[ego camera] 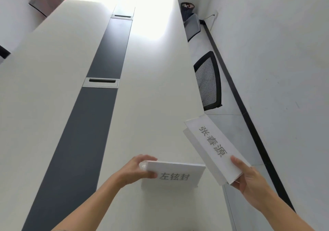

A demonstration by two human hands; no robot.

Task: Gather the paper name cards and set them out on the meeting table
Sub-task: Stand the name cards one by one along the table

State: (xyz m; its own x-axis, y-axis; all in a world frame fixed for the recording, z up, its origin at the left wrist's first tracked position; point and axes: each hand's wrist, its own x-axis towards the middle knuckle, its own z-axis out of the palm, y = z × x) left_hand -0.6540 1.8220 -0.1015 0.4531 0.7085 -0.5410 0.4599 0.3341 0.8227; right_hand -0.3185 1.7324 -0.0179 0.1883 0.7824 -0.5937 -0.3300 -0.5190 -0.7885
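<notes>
The left hand is pinching the left end of a white folded paper name card standing on the near right part of the long white meeting table. Just right, the right hand is gripping the near end of a second white name card, holding it tilted above the table's edge. Farther off, a dark grey strip is running down the table's middle; a black mesh chair is standing at the right.

Two name cards, grey print

The left name card, pinched by the left hand, reads 左铉封, starting just beside the thumb tip. The right name card, gripped by the right hand, reads 张春源, with the last character nearest the thumb
</notes>
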